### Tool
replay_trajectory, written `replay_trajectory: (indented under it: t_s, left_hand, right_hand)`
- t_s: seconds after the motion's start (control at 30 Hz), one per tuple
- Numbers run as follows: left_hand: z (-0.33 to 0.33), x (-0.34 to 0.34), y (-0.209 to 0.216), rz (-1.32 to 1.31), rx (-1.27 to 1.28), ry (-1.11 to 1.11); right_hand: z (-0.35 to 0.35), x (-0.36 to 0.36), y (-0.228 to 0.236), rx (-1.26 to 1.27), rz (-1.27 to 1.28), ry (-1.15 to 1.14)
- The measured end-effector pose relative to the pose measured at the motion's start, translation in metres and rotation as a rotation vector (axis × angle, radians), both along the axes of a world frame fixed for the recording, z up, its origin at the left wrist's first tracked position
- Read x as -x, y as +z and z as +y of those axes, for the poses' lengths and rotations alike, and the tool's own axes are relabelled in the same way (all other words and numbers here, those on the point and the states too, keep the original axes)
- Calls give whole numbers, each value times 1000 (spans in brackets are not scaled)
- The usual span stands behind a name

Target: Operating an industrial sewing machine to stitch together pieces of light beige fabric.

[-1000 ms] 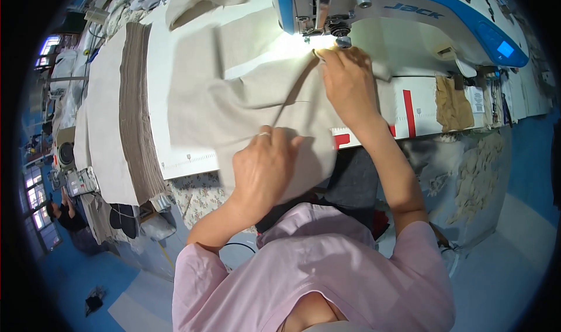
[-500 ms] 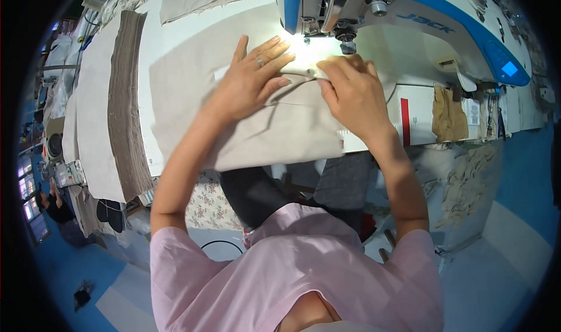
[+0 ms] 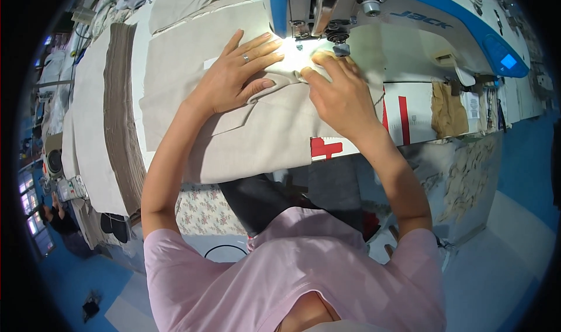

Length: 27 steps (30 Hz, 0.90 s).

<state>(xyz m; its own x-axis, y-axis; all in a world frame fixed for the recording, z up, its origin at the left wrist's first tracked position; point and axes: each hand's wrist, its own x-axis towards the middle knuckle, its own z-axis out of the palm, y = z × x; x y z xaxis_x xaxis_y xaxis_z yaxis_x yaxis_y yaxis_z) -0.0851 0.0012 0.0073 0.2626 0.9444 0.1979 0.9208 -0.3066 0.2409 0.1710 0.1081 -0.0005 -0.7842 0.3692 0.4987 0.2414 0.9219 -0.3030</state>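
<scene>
A beige cloth (image 3: 257, 142) lies folded and wrinkled on the sewing table, its near part hanging at the front edge. My left hand (image 3: 231, 78), with a ring on one finger, rests flat on it, fingers spread toward the needle area. My right hand (image 3: 345, 98) is closed on the cloth just right of the lit spot, with thumb and forefinger bunching a fold. The blue-and-white sewing machine (image 3: 409, 16) stands above both hands. Its needle area (image 3: 300, 45) is brightly lit, and glare hides the detail there.
A long stack of cut cloth (image 3: 120, 110) lies to the left, and more beige pieces (image 3: 198, 2) at the far side. Red tape (image 3: 404, 118) and a brown cloth scrap (image 3: 447, 110) are on the table at right. Another person (image 3: 61, 215) is at far left.
The cloth has shifted left and toward me, showing red tape at the table's front edge. Both hands have moved slightly left; my right thumb and forefinger are farther apart. The whole view has shifted a little.
</scene>
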Motion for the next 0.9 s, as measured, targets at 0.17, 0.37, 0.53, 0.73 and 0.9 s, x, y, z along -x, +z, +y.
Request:
replay_trajectory:
  t_s: [0.17,0.37,0.53,0.73,0.9]
  left_hand:
    - [2,3,-3,-28,-7,13]
    - [4,4,-1,-34,15,43]
    - [5,4,0,-33,6,51]
    - [7,1,-1,-32,4,76]
    - [6,3,-1,-33,-8,81]
  right_hand:
    - [3,2,-2,-37,18,-5]
    - [5,5,-1,4,4,-21]
    - [10,4,-2,-13,-64,-14]
    - [10,8,-5,-31,1,-52]
    - [9,10,-3,-42,42,-48]
